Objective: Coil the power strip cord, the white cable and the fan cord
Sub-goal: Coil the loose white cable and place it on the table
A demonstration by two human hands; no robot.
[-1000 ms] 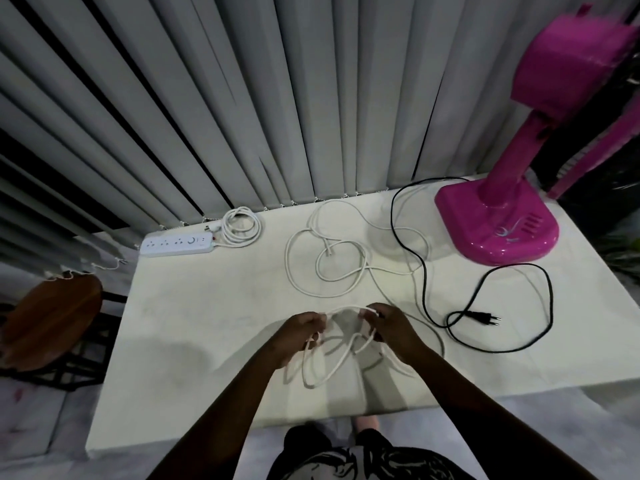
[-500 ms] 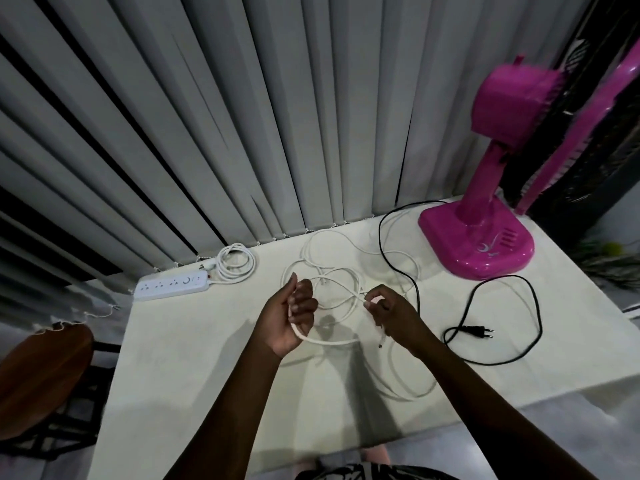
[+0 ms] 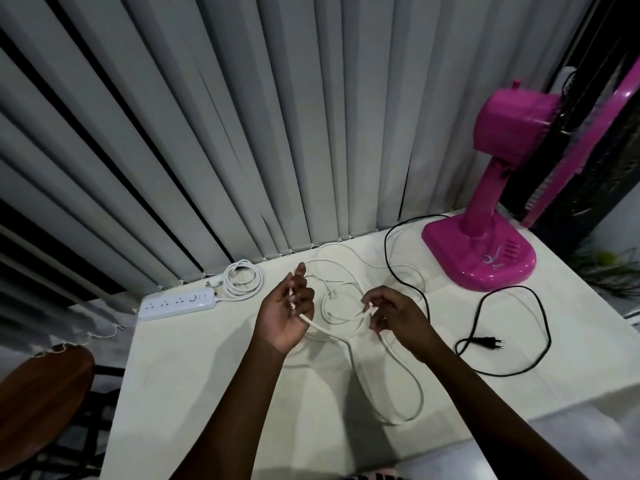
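Hands work the white cable point(image 3: 349, 341) at table point(image 3: 207, 375) centre: left hand point(image 3: 287, 311) curls around gathered loops, right hand point(image 3: 393, 317) pinches a strand. Coiled power strip cord point(image 3: 242, 280) lies at ten o'clock, loose fan cord point(image 3: 512, 355) at three.

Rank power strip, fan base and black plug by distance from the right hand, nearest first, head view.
From the right hand:
1. Black plug, just to its right.
2. Fan base, behind it and to the right.
3. Power strip, far left, beyond the left hand.
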